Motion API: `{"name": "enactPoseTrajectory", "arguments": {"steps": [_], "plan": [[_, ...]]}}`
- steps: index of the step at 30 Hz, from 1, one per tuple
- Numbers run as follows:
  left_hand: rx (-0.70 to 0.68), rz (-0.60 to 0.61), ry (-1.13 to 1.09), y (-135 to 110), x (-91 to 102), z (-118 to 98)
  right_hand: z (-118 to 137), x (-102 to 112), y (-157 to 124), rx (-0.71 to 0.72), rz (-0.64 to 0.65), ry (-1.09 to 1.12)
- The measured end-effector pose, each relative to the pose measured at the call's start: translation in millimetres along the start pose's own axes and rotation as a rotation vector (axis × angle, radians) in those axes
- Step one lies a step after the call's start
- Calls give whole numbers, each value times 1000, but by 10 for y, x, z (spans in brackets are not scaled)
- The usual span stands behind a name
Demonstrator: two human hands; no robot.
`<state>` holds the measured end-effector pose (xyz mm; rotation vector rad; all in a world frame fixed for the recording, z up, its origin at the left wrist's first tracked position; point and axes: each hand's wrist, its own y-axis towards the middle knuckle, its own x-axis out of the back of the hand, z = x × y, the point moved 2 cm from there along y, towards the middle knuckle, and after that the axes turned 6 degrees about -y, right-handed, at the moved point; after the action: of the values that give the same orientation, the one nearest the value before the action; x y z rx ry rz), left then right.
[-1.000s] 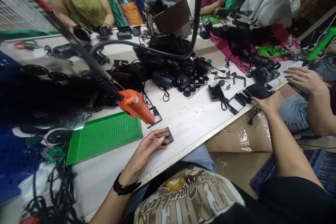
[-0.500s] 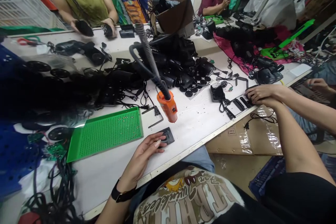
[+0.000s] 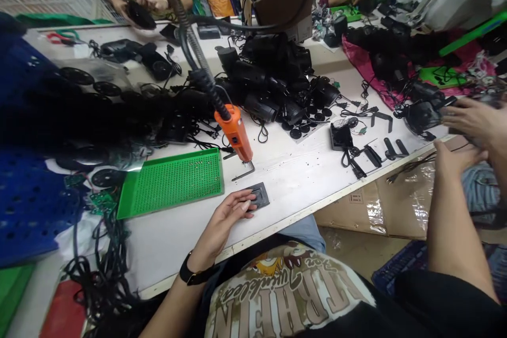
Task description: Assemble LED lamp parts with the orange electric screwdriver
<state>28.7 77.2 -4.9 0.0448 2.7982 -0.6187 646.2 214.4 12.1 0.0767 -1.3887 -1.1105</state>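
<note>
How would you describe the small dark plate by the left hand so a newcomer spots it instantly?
On the white worktable, find the green perforated tray. Right of it, near the front edge, lies a small dark square plate with a recessed centre. It sits by the left hand, below the orange tool.

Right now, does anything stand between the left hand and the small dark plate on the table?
Nothing visible does: the fingers of the left hand already touch the dark square plate on the white table. The orange tool is beyond the plate, not between them.
</note>
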Motion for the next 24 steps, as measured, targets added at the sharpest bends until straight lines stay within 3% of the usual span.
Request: {"name": "enactPoseTrajectory", "arguments": {"steps": [2, 4, 8, 10, 13, 17, 20, 24], "plan": [[-5, -15, 9, -1, 21, 10, -44, -13, -156, -122, 90, 48], [-11, -21, 16, 1, 34, 16, 54, -47, -440, -137, 199, 109], [-27, 2, 42, -5, 25, 13, 588, -120, -1107, 107, 424, 237], [-36, 12, 47, -23, 10, 9, 924, -157, -1308, 215, 506, 258], [-56, 25, 40, -65, -14, 11, 1405, -258, -1371, 294, 594, 181], [-70, 17, 22, -131, -15, 38, 1870, -430, -1276, 269, 644, 129], [-64, 3, 3, -171, 3, 65, 2039, -436, -1292, 269, 670, 168], [-45, 32, -17, -171, -36, 84, 2075, -142, -1514, 311, 726, 277]]}}
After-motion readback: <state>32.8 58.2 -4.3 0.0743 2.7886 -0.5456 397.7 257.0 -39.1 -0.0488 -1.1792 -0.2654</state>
